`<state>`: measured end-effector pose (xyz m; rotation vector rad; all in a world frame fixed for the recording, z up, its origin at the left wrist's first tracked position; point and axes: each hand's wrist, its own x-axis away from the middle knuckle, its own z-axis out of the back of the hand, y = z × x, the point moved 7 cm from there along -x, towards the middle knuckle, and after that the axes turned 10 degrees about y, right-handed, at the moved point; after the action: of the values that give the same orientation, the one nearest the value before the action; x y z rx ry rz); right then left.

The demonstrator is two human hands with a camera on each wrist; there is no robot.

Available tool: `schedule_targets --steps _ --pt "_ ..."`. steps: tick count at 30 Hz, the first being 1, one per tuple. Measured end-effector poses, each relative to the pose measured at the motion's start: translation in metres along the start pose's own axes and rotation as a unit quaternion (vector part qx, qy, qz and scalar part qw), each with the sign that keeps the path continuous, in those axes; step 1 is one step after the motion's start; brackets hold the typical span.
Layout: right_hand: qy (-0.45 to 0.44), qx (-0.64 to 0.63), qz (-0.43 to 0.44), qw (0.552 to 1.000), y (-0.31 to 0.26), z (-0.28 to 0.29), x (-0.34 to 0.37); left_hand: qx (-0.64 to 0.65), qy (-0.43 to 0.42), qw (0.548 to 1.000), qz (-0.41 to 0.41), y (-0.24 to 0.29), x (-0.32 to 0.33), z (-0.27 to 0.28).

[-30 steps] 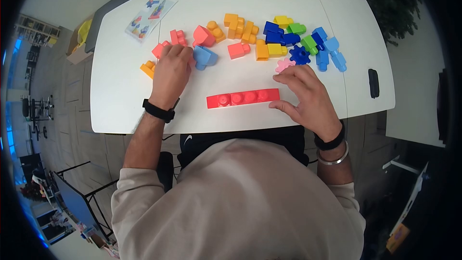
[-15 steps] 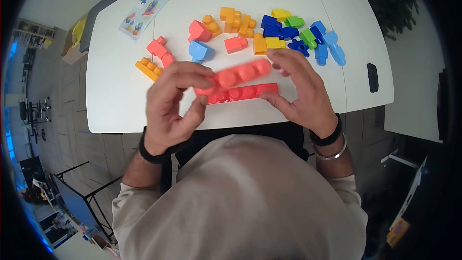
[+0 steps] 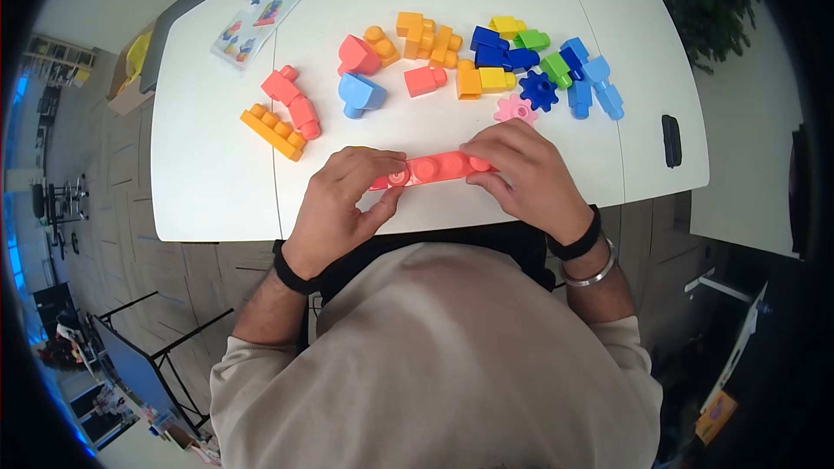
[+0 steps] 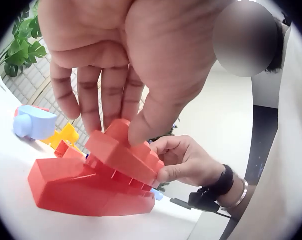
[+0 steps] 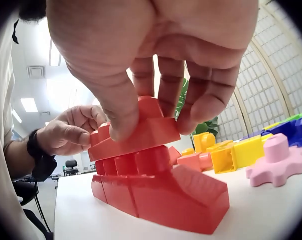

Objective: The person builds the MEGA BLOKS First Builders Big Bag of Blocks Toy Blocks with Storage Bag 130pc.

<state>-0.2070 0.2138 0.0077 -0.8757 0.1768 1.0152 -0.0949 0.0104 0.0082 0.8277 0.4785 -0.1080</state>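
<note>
Piece in hand: red studded upper block point(image 3: 439, 167), held level with the near part of the white surface point(image 3: 217, 182), studs up.
Piece beneath: red lower block point(image 5: 176, 205), wider, with sloping ends, on the surface directly under the upper one; its studs show between the two.
Left hand point(image 3: 343, 197): fingers and thumb pinching the left end of the upper block.
Right hand point(image 3: 532, 175): fingers and thumb pinching its right end.
Step, as judged: lining up upper block over lower studs; not fully seated.
Next move calls for: all sockets over their studs, then even downward pressure at both ends.
Hindrance: no loose piece seen between the two blocks; fingertips overlapping the upper block's sides might catch during pressing.
Nearest loose piece: pink gear point(image 3: 516, 111), just beyond the right hand; dark blue gear point(image 3: 539, 90) beside it.
Left side: orange four-stud block point(image 3: 273, 132), light blue block point(image 3: 362, 92).
Far left: printed sheet point(image 3: 259, 24).
Far right: black case point(image 3: 671, 141).
</note>
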Motion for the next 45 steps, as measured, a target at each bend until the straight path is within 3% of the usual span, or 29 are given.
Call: schedule_targets --steps 45 --pt "-0.055 0.029 -0.048 0.997 0.008 -0.013 0.0 -0.032 -0.033 0.997 0.06 -0.02 -0.002 -0.009"
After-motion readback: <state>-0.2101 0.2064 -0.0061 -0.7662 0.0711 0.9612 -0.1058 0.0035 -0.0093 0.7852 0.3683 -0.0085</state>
